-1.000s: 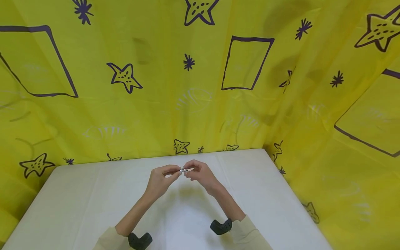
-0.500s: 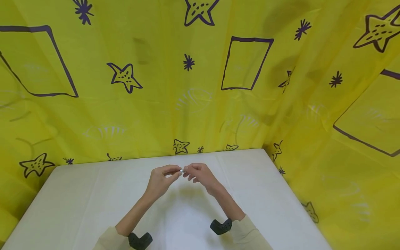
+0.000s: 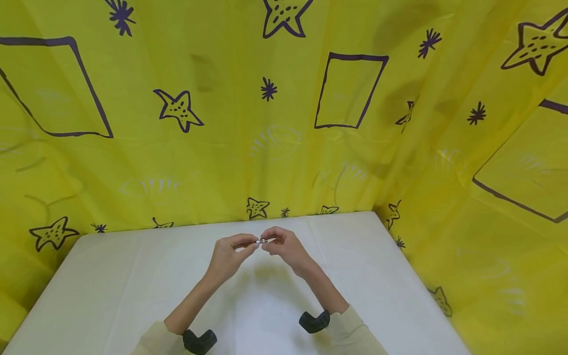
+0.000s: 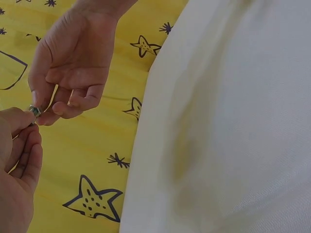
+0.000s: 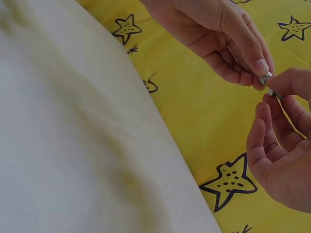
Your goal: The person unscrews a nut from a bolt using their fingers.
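Note:
Both hands meet over the far half of the white table. My left hand [image 3: 228, 256] pinches the rounded head of a small shiny metal bolt [image 5: 265, 78] between thumb and forefinger. From the other side, my right hand [image 3: 287, 250] has its thumb and forefinger around a small nut [image 5: 271, 91] on the bolt's shank. A bit of thread shows beside the nut in the right wrist view. The right hand's other fingers curl loosely below. In the left wrist view, fingertips of both hands cover most of the metal pieces.
The white table [image 3: 111, 286] spreads under both forearms. A yellow curtain [image 3: 222, 162] with dark star and frame drawings hangs behind it and along the right side. Dark curved devices [image 3: 314, 322] sit at both wrists, by the pale sleeves [image 3: 355, 331].
The right fingers rolled down over the nut half a second ago, then came back up to a spread pinch like the one a second ago. The left hand stays almost still.

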A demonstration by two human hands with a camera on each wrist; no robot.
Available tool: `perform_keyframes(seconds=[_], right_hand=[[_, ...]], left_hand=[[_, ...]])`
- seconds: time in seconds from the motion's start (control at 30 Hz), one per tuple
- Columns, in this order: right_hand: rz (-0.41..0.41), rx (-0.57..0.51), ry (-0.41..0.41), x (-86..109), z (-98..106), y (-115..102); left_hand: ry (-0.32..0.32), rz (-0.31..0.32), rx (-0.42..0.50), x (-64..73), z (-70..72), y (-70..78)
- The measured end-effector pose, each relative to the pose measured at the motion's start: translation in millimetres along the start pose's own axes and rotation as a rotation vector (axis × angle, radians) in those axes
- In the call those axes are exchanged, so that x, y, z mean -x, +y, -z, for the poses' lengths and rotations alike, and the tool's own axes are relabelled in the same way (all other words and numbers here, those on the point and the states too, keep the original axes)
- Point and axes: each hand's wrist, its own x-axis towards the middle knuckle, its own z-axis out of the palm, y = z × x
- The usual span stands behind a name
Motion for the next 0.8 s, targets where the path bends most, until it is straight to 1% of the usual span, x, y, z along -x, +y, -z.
perform_keyframes(seconds=[0.13,0.23,0.37,0.47,0.57,0.8], right_hand=[[0.011,-0.017,-0.009,8.9,-1.5,-16.9],[0.023,-0.01,-0.005,13.7,-2.7,-24.2],[0.008,0.034,0.012,15.2,-3.8,-26.3],[-0.017,0.058,0.008,14.1,-4.3,-25.9],[-0.024,0.055,-0.005,12.8,-4.4,-24.5],[0.014,0.004,-0.017,12.1,-3.3,-22.6]], left_hand=[[-0.001,-0.007,0.0,0.0,-1.0,-1.3],[-0.002,-0.008,-0.008,0.4,-1.4,-2.0],[-0.003,-0.004,-0.011,0.5,-1.2,-1.3],[-0.006,-0.001,-0.017,0.5,-1.0,-0.5],[-0.008,0.001,-0.02,0.3,-0.8,0.1],[-0.004,-0.008,-0.009,0.6,-0.2,-1.4]])
